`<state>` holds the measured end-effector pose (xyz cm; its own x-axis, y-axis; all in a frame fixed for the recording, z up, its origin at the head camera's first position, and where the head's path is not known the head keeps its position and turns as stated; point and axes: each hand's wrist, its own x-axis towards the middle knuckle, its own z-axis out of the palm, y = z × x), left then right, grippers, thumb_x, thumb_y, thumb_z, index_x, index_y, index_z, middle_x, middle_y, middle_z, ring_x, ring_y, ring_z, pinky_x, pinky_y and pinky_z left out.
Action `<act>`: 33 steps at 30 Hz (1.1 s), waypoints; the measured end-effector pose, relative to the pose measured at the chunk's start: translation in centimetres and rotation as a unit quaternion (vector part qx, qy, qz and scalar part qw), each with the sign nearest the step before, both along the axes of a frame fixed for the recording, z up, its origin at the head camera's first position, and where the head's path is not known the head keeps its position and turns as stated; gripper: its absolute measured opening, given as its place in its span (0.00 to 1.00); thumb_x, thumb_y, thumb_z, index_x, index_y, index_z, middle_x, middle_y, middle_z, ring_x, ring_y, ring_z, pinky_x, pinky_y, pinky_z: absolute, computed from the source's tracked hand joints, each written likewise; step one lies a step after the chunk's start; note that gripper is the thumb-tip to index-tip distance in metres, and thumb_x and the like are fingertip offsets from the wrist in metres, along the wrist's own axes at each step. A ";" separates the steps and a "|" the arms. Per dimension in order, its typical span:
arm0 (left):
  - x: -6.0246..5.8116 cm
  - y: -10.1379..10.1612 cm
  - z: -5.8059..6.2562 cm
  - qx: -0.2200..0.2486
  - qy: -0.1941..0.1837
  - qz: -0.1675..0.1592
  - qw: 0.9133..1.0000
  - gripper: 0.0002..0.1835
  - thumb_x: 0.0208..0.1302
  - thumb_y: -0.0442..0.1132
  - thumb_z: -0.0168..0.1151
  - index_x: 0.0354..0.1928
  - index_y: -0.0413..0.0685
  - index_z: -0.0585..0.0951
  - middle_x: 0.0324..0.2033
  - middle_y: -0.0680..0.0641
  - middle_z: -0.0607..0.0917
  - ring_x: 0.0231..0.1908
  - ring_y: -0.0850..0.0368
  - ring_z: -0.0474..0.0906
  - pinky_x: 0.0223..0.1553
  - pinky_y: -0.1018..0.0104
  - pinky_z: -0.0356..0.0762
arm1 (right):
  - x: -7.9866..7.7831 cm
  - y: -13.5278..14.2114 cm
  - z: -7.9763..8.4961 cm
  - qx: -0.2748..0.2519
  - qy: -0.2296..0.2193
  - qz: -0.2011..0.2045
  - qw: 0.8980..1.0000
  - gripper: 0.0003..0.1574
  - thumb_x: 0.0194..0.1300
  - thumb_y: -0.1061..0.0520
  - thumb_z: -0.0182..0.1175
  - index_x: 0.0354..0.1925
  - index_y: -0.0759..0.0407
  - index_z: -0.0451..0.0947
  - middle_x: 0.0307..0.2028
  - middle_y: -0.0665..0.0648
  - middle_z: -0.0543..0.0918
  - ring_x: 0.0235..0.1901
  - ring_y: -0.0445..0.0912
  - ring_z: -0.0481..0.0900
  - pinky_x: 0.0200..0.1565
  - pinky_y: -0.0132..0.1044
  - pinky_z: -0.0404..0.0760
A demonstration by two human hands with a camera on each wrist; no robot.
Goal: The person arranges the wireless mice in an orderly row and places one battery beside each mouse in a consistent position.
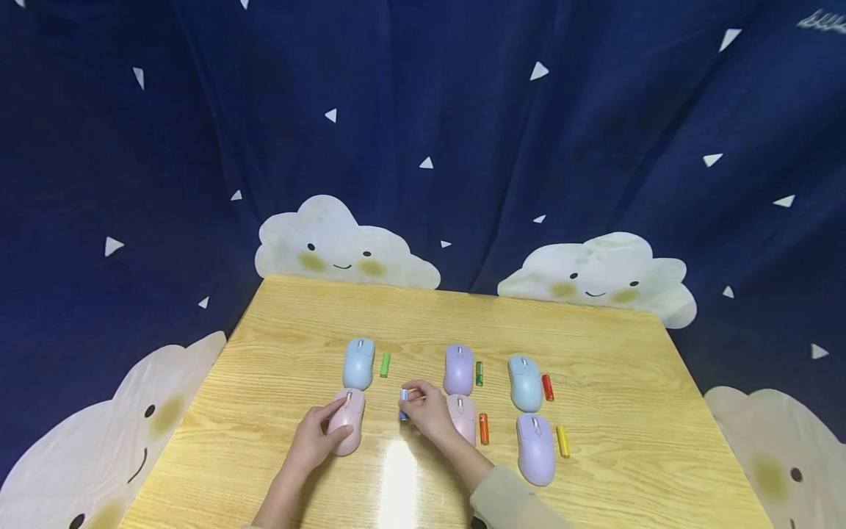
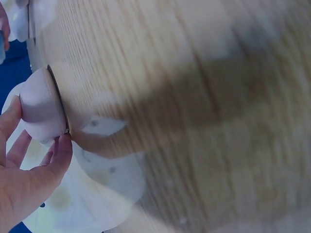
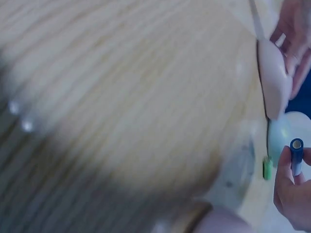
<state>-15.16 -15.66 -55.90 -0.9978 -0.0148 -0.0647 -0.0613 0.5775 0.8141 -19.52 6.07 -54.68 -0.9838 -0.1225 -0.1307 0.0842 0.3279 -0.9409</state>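
With my left hand (image 1: 312, 439) I grip a pink computer mouse (image 1: 348, 425) on the left side of the table, fingers along one side and thumb on the other. The left wrist view shows this pink mouse (image 2: 41, 107) low at the table surface, held by the fingertips. My right hand (image 1: 429, 415) pinches a blue battery (image 1: 404, 405) between thumb and fingers, to the right of that mouse. In the right wrist view the blue battery (image 3: 296, 158) stands roughly upright, one end showing. Just beyond the left-hand mouse sits a light blue mouse (image 1: 359, 364), a green battery (image 1: 385, 365) beside it.
A purple mouse (image 1: 459, 369) and dark green battery (image 1: 479, 373) lie behind a second pink mouse (image 1: 463, 415), partly covered by my right hand, and an orange battery (image 1: 485, 428). Further right are a blue mouse (image 1: 525, 383), red battery (image 1: 548, 387), purple mouse (image 1: 536, 450) and yellow battery (image 1: 563, 441).
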 end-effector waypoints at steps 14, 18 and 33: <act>0.0 0.0 0.0 0.007 -0.025 0.004 1.000 0.29 0.51 0.38 0.67 0.57 0.41 0.73 0.40 0.41 0.76 0.43 0.47 0.74 0.46 0.51 0.74 | 0.4 -3.9 -1.9 0.038 -0.006 0.003 0.999 0.14 0.51 0.66 0.62 0.40 0.68 0.77 0.23 0.50 0.72 0.21 0.38 0.69 0.21 0.26 0.73; 0.0 -0.1 0.0 0.011 -0.019 0.001 1.000 0.28 0.51 0.38 0.67 0.57 0.41 0.74 0.39 0.41 0.76 0.43 0.46 0.74 0.46 0.50 0.74 | 0.6 -4.5 -2.1 0.054 0.000 0.009 0.999 0.14 0.50 0.66 0.63 0.38 0.67 0.77 0.21 0.49 0.72 0.21 0.38 0.69 0.21 0.25 0.71; 0.0 -0.2 0.0 0.008 -0.016 -0.002 1.000 0.29 0.51 0.38 0.67 0.57 0.41 0.74 0.37 0.43 0.76 0.39 0.51 0.73 0.43 0.52 0.74 | 0.5 -5.7 -2.5 0.132 0.015 -0.011 0.991 0.14 0.47 0.61 0.68 0.35 0.64 0.79 0.17 0.47 0.70 0.18 0.37 0.67 0.19 0.26 0.67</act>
<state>-15.19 -15.86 -55.94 -0.9952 -0.0086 -0.0976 -0.0853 0.5655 0.8203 -18.98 0.42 -57.15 -0.9899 -0.0667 -0.1253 0.0667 0.5608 -0.8253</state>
